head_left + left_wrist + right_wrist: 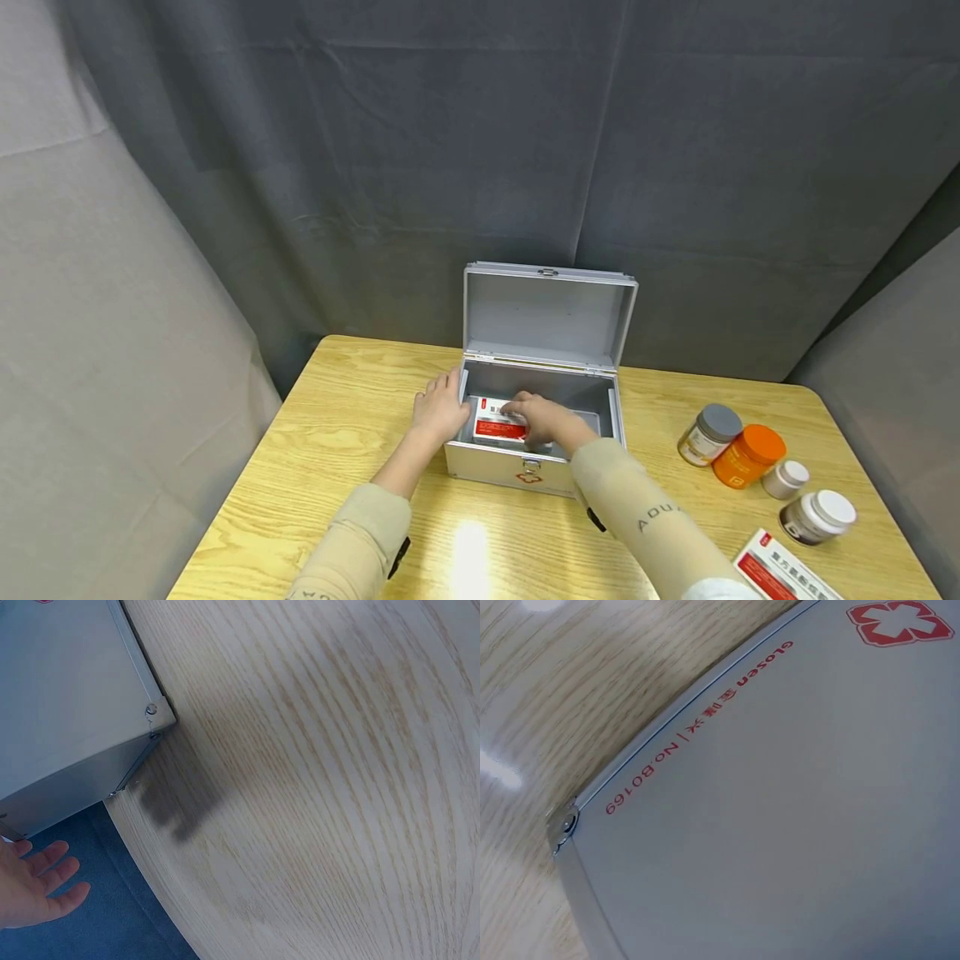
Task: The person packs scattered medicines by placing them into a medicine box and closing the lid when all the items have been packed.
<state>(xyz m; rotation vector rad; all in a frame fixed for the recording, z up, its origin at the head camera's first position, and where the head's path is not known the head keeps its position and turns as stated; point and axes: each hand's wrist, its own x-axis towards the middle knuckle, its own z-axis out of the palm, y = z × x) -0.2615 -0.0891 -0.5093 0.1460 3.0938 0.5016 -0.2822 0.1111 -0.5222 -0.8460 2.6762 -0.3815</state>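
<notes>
A silver first-aid case [480, 468] stands on the table with its lid [547, 312] up. Inside, at the left front, lies a white and red medicine box [500, 428]. My right hand [547, 419] reaches in over the front wall and grips the right end of this box, its fingers partly hidden. My left hand [439, 408] is at the case's left rim; in the left wrist view its fingers [52, 866] are spread beside the case's side. Only the case's front, with red lettering [697, 727], shows in the right wrist view; the right hand is out of it.
To the right stand a grey-lidded jar [708, 435], an orange jar [748, 457], a small white bottle [785, 480] and a larger white-capped bottle [817, 517]. Another white and red medicine box [783, 571] lies at the front right. A dark curtain [420, 167] hangs behind the table.
</notes>
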